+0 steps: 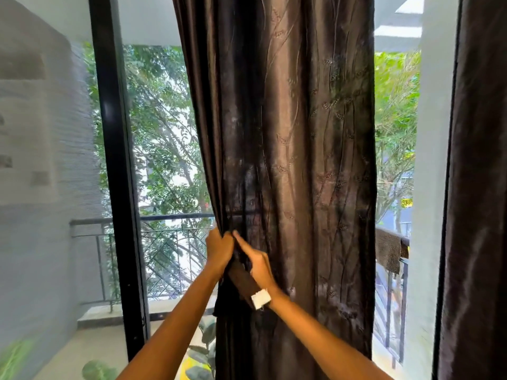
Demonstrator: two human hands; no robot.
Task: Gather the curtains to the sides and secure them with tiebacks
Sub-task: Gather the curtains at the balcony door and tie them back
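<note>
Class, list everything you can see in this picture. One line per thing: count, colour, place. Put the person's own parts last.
curtain: one, dark brown, centre, left edge bunched
second curtain: one, dark brown, far right
tieback: one, brown strap with white end, between the hands
door frame: one, black, left of centre
railing: one, dark metal, balcony beyond the glass
cloth: one, brown, draped over the railing at right
trees: several, green, outside
plant leaves: a few, green, bottom centre
left hand: one, grips the curtain's bunched edge
right hand: one, holds the tieback against the curtain
</note>
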